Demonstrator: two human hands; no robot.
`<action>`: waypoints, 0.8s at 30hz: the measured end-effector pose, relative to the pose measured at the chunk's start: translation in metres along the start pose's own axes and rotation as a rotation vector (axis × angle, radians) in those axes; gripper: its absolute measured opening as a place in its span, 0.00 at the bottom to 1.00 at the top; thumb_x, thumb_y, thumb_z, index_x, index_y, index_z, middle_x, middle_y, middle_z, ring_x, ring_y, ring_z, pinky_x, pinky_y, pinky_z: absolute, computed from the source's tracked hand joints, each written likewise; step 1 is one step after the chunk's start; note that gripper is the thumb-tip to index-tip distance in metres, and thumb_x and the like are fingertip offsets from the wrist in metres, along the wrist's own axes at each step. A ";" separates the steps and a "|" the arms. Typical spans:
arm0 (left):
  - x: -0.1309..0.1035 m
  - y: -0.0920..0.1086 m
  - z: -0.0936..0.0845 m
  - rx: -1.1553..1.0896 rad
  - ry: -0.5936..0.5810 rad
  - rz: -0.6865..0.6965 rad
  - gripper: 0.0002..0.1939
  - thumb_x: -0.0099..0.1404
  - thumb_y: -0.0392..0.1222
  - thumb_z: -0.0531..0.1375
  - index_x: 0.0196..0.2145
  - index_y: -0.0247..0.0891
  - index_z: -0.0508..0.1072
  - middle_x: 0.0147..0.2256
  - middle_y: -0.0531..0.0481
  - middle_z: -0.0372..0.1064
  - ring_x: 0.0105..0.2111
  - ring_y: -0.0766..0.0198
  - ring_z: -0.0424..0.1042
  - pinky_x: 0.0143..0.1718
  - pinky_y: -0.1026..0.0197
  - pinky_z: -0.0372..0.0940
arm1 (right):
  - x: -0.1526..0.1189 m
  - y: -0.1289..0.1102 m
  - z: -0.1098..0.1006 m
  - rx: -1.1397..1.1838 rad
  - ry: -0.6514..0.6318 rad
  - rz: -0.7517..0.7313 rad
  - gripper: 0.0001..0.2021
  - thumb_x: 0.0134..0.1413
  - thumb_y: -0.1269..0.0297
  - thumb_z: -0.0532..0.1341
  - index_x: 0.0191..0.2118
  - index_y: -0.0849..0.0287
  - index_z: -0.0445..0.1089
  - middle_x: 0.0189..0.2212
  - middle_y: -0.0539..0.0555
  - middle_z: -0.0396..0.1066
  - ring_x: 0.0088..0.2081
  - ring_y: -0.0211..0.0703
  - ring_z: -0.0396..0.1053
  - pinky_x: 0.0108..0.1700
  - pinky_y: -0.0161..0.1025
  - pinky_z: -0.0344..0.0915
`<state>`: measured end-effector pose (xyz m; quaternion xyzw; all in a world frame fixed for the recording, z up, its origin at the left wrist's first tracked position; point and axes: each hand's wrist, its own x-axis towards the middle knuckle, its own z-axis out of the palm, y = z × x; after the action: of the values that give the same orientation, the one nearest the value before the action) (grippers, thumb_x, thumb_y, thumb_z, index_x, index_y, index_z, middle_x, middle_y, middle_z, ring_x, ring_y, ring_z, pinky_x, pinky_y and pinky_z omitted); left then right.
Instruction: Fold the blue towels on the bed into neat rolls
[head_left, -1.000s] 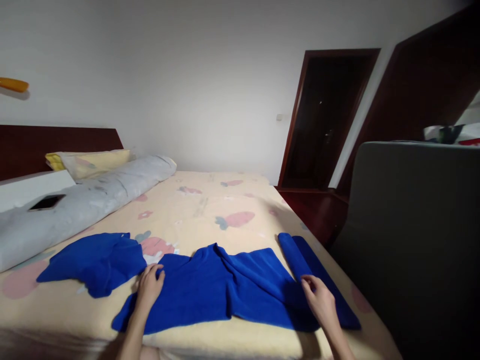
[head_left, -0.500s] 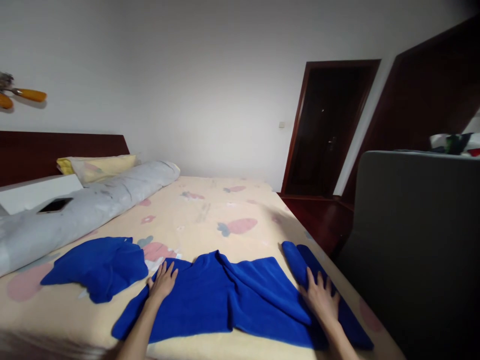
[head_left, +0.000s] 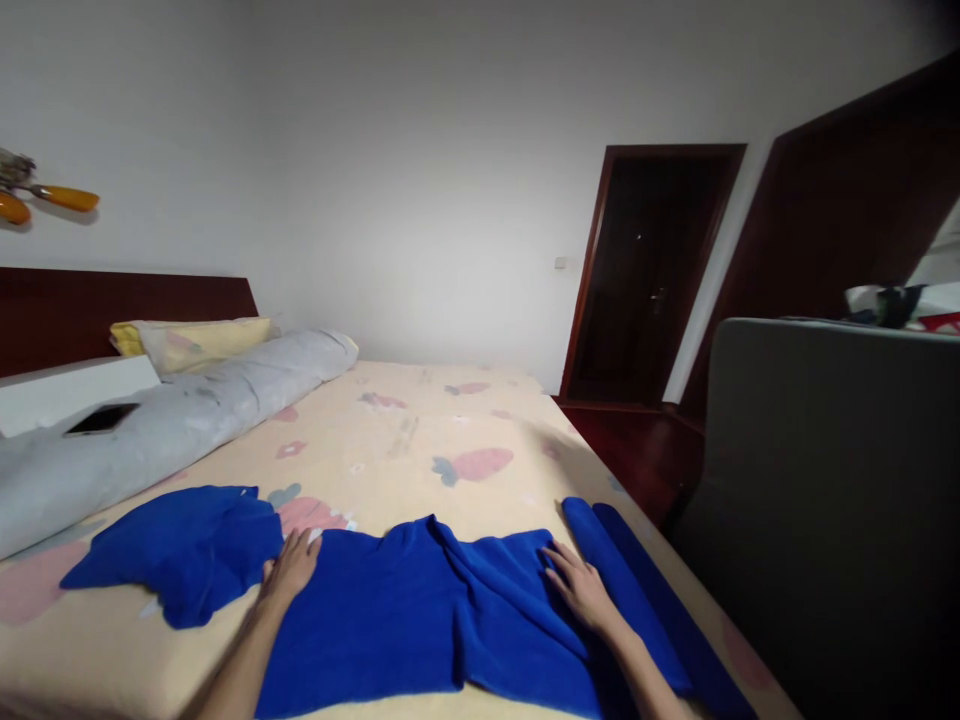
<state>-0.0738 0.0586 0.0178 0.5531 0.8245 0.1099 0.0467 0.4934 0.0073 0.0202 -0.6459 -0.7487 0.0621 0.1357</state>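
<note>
A blue cloth lies spread across the near part of the bed, with folds running down its middle and right half. My left hand rests at its upper left corner, fingers apart. On the cloth's upper right part lies my right hand, its fingers spread and holding nothing. Just right of that hand are two long blue rolls, side by side. A crumpled blue cloth sits to the left of my left hand.
The patterned bed sheet stretches back to the wall. A long grey bolster with a phone on it lies at the left, near a yellow pillow. A dark grey panel stands at the right, beyond the bed's edge.
My right hand has moved left, off the rolls and onto the spread cloth. My left hand has shifted slightly left. The view has tilted up a little.
</note>
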 end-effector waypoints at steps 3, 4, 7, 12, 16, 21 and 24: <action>0.004 -0.031 -0.016 0.018 0.020 -0.013 0.30 0.71 0.49 0.37 0.64 0.35 0.59 0.63 0.38 0.59 0.61 0.50 0.59 0.58 0.46 0.57 | 0.005 -0.001 0.008 0.032 -0.028 0.030 0.26 0.64 0.50 0.44 0.61 0.54 0.64 0.65 0.60 0.56 0.66 0.50 0.52 0.63 0.52 0.52; 0.006 -0.042 -0.022 0.026 0.027 -0.020 0.31 0.70 0.49 0.38 0.64 0.33 0.59 0.61 0.37 0.62 0.60 0.50 0.61 0.59 0.48 0.57 | 0.005 0.000 0.010 0.029 -0.022 0.045 0.26 0.64 0.50 0.45 0.61 0.53 0.63 0.65 0.60 0.55 0.66 0.50 0.51 0.63 0.53 0.51; 0.012 -0.075 -0.040 0.063 0.064 -0.080 0.31 0.69 0.48 0.41 0.62 0.27 0.61 0.56 0.32 0.67 0.59 0.46 0.63 0.60 0.47 0.55 | 0.006 0.004 0.014 0.011 0.005 0.113 0.26 0.63 0.50 0.46 0.62 0.53 0.62 0.66 0.59 0.52 0.67 0.51 0.48 0.63 0.55 0.50; 0.015 -0.089 -0.045 0.102 0.127 -0.178 0.30 0.67 0.43 0.41 0.57 0.18 0.65 0.56 0.24 0.64 0.58 0.39 0.63 0.56 0.41 0.58 | 0.016 0.004 0.014 0.072 -0.002 0.208 0.25 0.63 0.52 0.47 0.60 0.52 0.65 0.65 0.57 0.55 0.66 0.50 0.51 0.62 0.55 0.50; 0.004 -0.042 -0.022 0.058 0.114 0.030 0.26 0.68 0.41 0.43 0.59 0.33 0.65 0.60 0.38 0.63 0.59 0.51 0.63 0.55 0.48 0.60 | 0.033 0.001 0.013 0.076 0.021 0.250 0.22 0.62 0.56 0.48 0.55 0.53 0.70 0.61 0.56 0.63 0.63 0.50 0.57 0.59 0.53 0.55; -0.006 0.023 0.002 0.009 0.110 0.224 0.20 0.68 0.38 0.49 0.55 0.42 0.68 0.56 0.44 0.68 0.56 0.56 0.65 0.54 0.55 0.58 | 0.044 -0.004 0.009 0.021 0.046 0.276 0.20 0.62 0.60 0.48 0.51 0.55 0.72 0.57 0.57 0.67 0.57 0.52 0.63 0.52 0.47 0.62; -0.004 0.037 0.000 -0.004 0.103 0.278 0.18 0.64 0.32 0.52 0.49 0.45 0.71 0.52 0.47 0.71 0.54 0.58 0.66 0.51 0.56 0.58 | 0.043 -0.006 0.005 -0.031 0.060 0.296 0.18 0.60 0.64 0.51 0.49 0.57 0.74 0.56 0.58 0.67 0.53 0.53 0.66 0.51 0.46 0.63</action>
<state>-0.0390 0.0683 0.0258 0.6553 0.7412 0.1453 -0.0104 0.4807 0.0494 0.0222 -0.7527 -0.6419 0.0503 0.1373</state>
